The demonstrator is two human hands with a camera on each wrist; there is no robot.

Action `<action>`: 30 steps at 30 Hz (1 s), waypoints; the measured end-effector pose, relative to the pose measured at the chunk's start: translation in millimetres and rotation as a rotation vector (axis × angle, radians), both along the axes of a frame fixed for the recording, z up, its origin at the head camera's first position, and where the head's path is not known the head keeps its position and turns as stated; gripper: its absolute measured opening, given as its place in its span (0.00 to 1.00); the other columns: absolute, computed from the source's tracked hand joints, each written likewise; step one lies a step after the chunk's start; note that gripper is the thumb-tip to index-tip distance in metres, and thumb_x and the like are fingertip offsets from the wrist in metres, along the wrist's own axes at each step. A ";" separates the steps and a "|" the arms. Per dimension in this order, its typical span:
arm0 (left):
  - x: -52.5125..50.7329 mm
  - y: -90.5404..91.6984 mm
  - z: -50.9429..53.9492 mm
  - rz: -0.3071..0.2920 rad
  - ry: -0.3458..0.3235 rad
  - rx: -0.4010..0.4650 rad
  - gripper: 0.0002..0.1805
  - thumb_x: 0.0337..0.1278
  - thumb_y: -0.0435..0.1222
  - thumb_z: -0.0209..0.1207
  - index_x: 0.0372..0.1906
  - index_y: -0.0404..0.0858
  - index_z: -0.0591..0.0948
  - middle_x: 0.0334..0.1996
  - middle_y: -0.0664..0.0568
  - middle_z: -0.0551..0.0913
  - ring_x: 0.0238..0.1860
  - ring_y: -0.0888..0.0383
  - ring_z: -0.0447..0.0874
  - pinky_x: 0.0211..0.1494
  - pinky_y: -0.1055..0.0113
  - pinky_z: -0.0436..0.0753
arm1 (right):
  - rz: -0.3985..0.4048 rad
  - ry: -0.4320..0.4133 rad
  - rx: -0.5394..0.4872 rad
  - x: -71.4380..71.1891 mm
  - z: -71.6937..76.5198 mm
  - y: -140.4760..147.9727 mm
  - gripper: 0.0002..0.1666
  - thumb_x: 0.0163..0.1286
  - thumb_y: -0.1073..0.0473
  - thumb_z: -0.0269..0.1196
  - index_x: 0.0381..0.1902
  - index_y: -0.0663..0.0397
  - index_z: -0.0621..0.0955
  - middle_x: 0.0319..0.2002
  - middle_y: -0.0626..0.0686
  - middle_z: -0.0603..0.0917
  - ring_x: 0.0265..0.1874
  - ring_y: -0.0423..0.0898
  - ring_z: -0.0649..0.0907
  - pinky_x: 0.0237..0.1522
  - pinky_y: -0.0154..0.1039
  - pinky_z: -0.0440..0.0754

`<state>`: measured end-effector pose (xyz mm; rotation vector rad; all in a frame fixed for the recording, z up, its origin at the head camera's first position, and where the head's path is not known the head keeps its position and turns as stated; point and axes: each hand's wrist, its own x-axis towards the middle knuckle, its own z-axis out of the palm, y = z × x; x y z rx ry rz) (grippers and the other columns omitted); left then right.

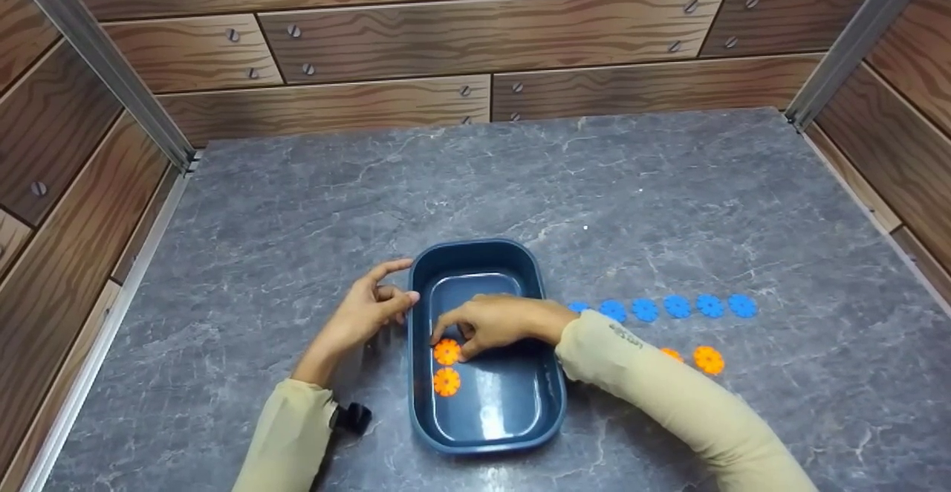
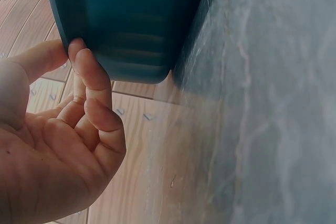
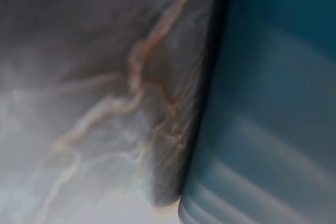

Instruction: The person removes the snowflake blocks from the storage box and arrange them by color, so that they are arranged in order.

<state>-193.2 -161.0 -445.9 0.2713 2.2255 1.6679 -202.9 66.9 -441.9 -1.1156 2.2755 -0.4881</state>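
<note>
A dark blue tub (image 1: 494, 395) stands on the grey table. Inside, near its left wall, two orange flower-shaped discs lie one below the other. My right hand (image 1: 498, 322) reaches in over the right wall, thumb and index finger at opposite edges of the upper orange disc (image 1: 446, 351). Below that is the lower orange disc (image 1: 446, 382). My left hand (image 1: 364, 306) is outside the tub, its fingertips touching the left rim, other fingers loosely bent; the left wrist view shows these fingers against the tub wall (image 2: 131, 30). The right wrist view shows only tub wall (image 3: 273, 129) and table.
Right of the tub, a row of several blue flower-shaped discs (image 1: 677, 306) lies flat. Nearer me is an orange disc (image 1: 708, 360), with another orange disc (image 1: 672, 354) partly hidden by my right sleeve. Wood-patterned walls (image 1: 490, 39) enclose the table.
</note>
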 end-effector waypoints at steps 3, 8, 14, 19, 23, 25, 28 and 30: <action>-0.7 0.2 -0.3 -0.011 0.000 0.014 0.30 0.64 0.35 0.59 0.69 0.37 0.65 0.23 0.57 0.79 0.25 0.58 0.75 0.28 0.69 0.70 | -0.001 0.034 0.010 0.8 0.1 0.6 0.21 0.63 0.54 0.67 0.55 0.38 0.80 0.23 0.43 0.78 0.22 0.34 0.74 0.26 0.29 0.69; -1.3 -0.1 -1.1 -0.023 -0.002 0.033 0.31 0.64 0.34 0.59 0.69 0.36 0.64 0.22 0.57 0.78 0.24 0.58 0.74 0.28 0.70 0.70 | 0.009 0.100 0.021 1.4 -0.2 0.2 0.20 0.61 0.51 0.68 0.52 0.36 0.81 0.23 0.42 0.80 0.22 0.33 0.75 0.26 0.30 0.69; -0.7 0.0 -1.5 -0.008 0.002 0.026 0.30 0.63 0.34 0.59 0.69 0.36 0.65 0.22 0.57 0.78 0.24 0.58 0.74 0.28 0.69 0.70 | 0.028 0.139 0.049 2.7 -0.6 -0.4 0.18 0.62 0.49 0.67 0.52 0.35 0.80 0.23 0.40 0.78 0.23 0.34 0.75 0.25 0.31 0.69; -0.7 0.4 -2.4 0.008 0.003 0.019 0.30 0.63 0.33 0.59 0.69 0.37 0.65 0.21 0.57 0.78 0.24 0.58 0.74 0.27 0.70 0.69 | 0.051 0.163 0.068 3.7 0.7 -0.1 0.18 0.64 0.46 0.65 0.52 0.35 0.79 0.22 0.39 0.77 0.22 0.34 0.75 0.24 0.31 0.69; -0.9 0.6 -2.1 0.011 0.000 0.023 0.30 0.63 0.33 0.59 0.69 0.37 0.65 0.21 0.57 0.78 0.24 0.58 0.74 0.27 0.70 0.69 | 0.058 0.175 0.063 3.5 1.5 0.9 0.18 0.65 0.45 0.64 0.52 0.35 0.79 0.21 0.40 0.77 0.21 0.34 0.74 0.24 0.30 0.68; -1.2 0.8 -2.0 0.010 0.000 0.021 0.30 0.63 0.33 0.59 0.69 0.37 0.65 0.22 0.57 0.78 0.24 0.58 0.74 0.27 0.70 0.69 | 0.054 0.178 0.055 3.6 2.4 1.7 0.18 0.65 0.44 0.64 0.52 0.36 0.79 0.21 0.40 0.76 0.21 0.34 0.74 0.23 0.30 0.67; -1.0 0.6 -1.3 0.007 0.002 0.013 0.30 0.63 0.34 0.59 0.69 0.36 0.65 0.22 0.57 0.79 0.24 0.58 0.74 0.27 0.69 0.70 | 0.048 0.184 0.037 3.8 4.4 3.4 0.18 0.66 0.44 0.63 0.53 0.36 0.79 0.21 0.40 0.76 0.20 0.34 0.73 0.22 0.30 0.67; -0.8 0.2 -1.2 0.004 0.005 0.009 0.30 0.63 0.34 0.59 0.69 0.36 0.65 0.22 0.57 0.79 0.24 0.57 0.75 0.27 0.69 0.70 | 0.042 0.185 0.022 3.9 6.6 5.0 0.18 0.67 0.44 0.63 0.53 0.36 0.78 0.21 0.40 0.76 0.19 0.34 0.73 0.23 0.29 0.67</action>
